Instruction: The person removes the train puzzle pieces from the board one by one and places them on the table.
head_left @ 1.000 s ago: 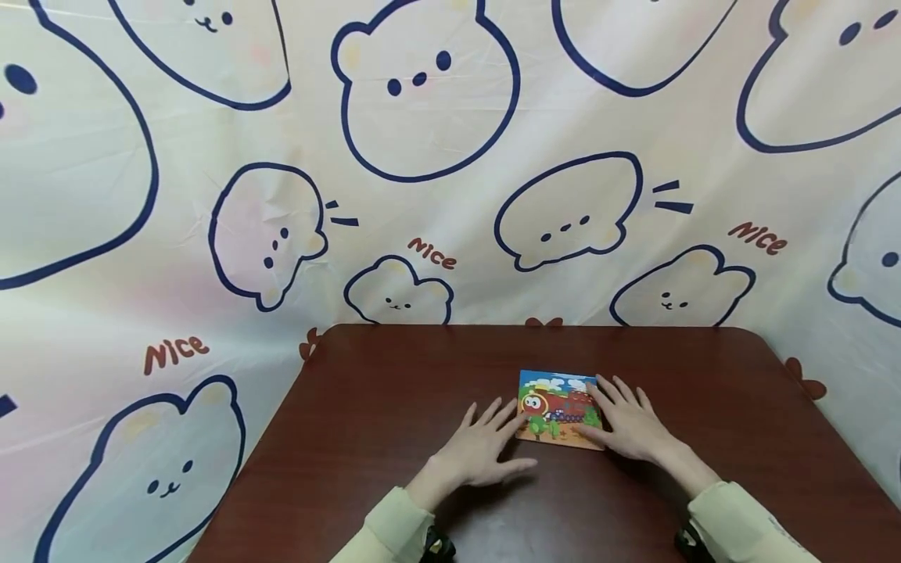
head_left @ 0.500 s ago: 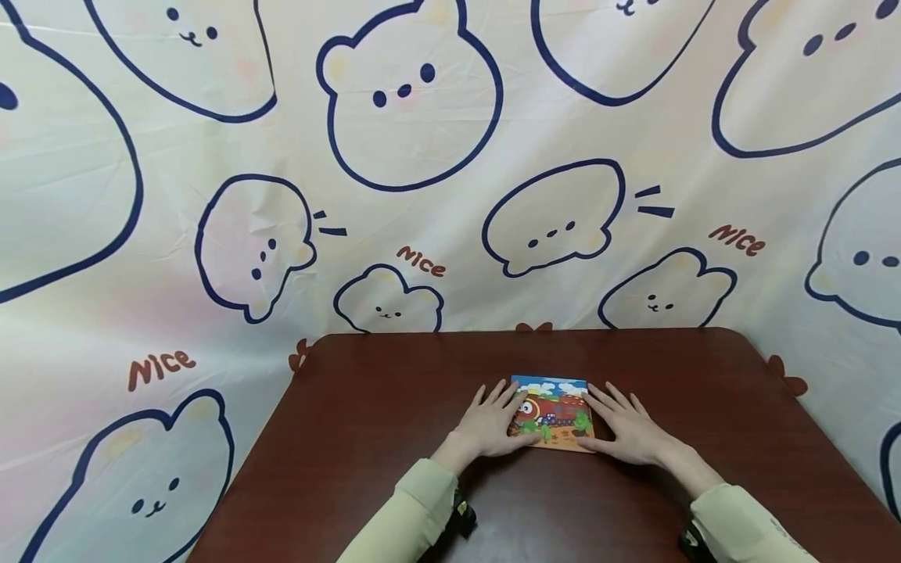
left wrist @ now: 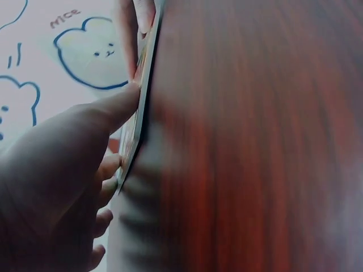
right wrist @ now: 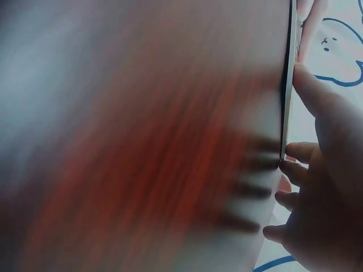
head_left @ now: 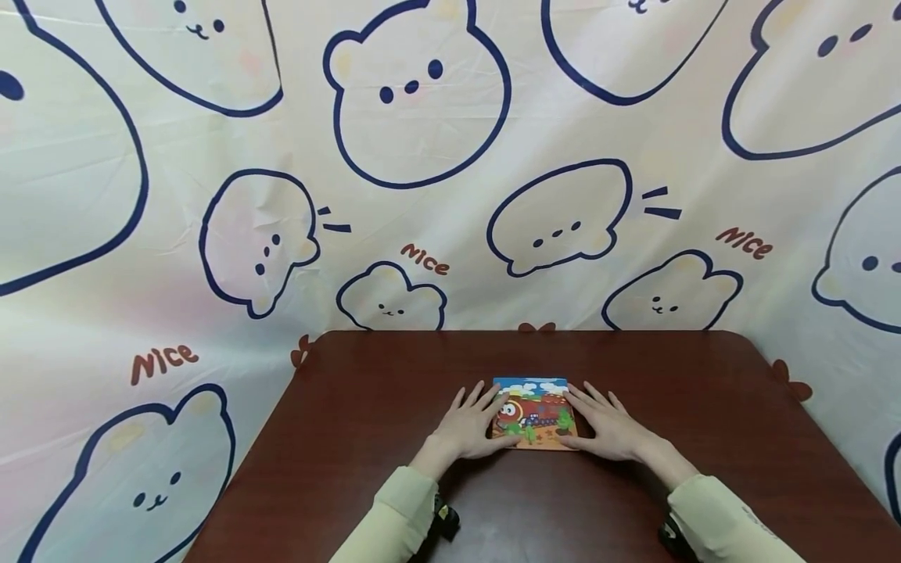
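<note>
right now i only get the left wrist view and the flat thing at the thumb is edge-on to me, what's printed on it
Observer: In the head view it is a picture card showing a red cartoon figure under a blue sky.
Operator: ok and what's on the opposite side of it
Observer: The right hand, and the right wrist view shows its ring and little fingers reaching past the card.
Operator: and just beyond it, away from the person
Observer: The head view shows a strip of brown table between the card and the patterned backdrop.
</note>
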Demonstrator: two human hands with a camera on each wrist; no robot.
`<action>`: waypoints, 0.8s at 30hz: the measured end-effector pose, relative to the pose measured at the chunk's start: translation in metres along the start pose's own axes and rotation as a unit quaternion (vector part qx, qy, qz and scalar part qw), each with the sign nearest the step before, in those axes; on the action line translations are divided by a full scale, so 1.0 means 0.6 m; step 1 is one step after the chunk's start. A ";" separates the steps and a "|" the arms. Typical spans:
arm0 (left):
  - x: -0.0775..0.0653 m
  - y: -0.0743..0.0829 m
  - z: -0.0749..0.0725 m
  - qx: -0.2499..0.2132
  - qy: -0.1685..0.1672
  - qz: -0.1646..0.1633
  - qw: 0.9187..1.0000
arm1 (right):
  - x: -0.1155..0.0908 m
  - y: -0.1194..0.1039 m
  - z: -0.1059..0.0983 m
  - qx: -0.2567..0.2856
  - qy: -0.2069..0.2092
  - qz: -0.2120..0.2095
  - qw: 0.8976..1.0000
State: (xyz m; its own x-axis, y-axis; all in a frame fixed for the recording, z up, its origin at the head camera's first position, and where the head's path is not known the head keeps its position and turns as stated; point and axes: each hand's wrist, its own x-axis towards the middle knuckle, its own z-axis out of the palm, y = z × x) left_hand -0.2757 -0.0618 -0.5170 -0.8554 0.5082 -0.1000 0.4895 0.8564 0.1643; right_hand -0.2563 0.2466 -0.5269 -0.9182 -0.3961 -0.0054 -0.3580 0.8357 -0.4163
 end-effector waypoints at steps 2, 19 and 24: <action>-0.006 -0.010 0.000 0.002 0.001 -0.002 1.000 | 0.006 -0.008 0.003 0.002 -0.001 -0.001 1.000; -0.055 -0.046 -0.004 -0.044 0.014 -0.047 0.998 | 0.040 -0.059 0.029 0.026 -0.025 -0.010 0.999; -0.058 -0.049 0.000 -0.046 0.026 -0.056 0.997 | 0.047 -0.067 0.031 0.034 -0.026 -0.015 0.999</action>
State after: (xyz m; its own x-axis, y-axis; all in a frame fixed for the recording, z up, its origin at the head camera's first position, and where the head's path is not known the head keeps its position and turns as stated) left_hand -0.2605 -0.1047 -0.5185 -0.9127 0.4021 -0.0729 0.3744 0.8942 0.2453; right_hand -0.2647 0.1948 -0.5274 -0.8964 -0.4416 -0.0375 -0.3721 0.7959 -0.4776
